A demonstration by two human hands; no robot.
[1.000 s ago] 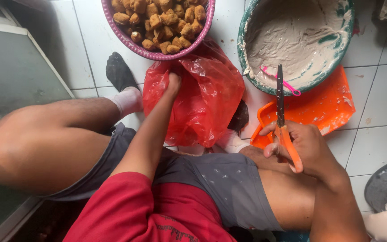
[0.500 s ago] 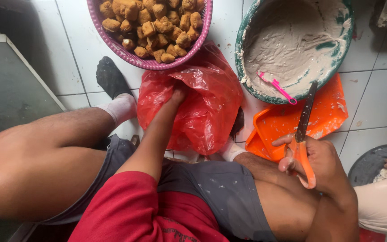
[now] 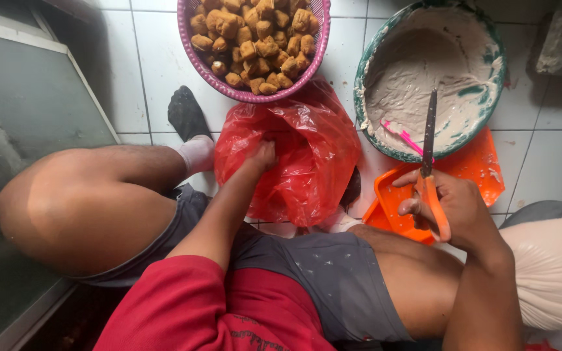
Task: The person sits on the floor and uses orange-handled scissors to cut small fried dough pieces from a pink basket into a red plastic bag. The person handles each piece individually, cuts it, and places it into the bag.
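**Reaching into the red bag, scissors at the ready**

Head view: The person sits on a white tiled floor point(image 3: 144, 71) with knees apart. The left hand point(image 3: 261, 156) is pushed into the mouth of a red plastic bag point(image 3: 313, 162) that lies between the legs. Its fingers are buried in the crumpled plastic, so whether they are curled round something inside cannot be told. The right hand point(image 3: 450, 208) is wrapped around the orange handles of a pair of scissors point(image 3: 429, 149), blades closed and pointing away toward the far side.

The step in hand looks like fetching a piece out of the bag. The next move would call for a firm hold on whatever is inside, and for bringing it over to the blades on the right without snagging the thin plastic.

The bag is glossy, translucent and heavily creased, slumped open just near of a pink basket point(image 3: 187, 45) heaped with golden-brown fried cubes point(image 3: 255, 32). To the right of the basket stands a green-rimmed bowl point(image 3: 489, 97) smeared with pale grey paste, a pink utensil point(image 3: 401, 138) lying in it. The bowl partly rests on an orange tray point(image 3: 482, 169). A white cloth-covered shape point(image 3: 554, 266) sits at the near right.
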